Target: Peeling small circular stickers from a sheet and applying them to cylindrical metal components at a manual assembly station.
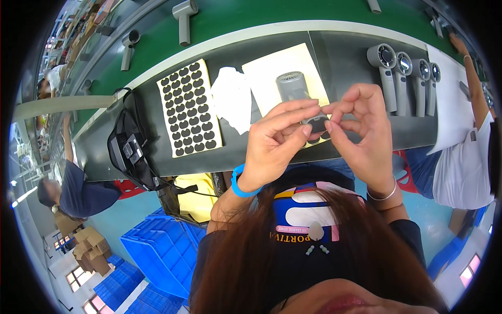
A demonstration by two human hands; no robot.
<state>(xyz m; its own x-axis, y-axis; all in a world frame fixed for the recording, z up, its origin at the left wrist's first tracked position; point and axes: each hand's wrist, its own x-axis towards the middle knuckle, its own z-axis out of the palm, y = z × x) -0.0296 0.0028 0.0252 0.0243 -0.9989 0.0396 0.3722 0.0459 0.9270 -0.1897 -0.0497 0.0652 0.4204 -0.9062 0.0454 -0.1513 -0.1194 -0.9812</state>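
Dark piece (317, 124) sits pinched between both hands (274, 137) — half-closed.

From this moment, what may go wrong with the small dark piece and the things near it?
The dark piece, held at the fingertips of the left hand and right hand, may slip or bend. The grey fan is just beyond the left hand, so it might get knocked. The black bag overhangs the table edge and might be pulled down.
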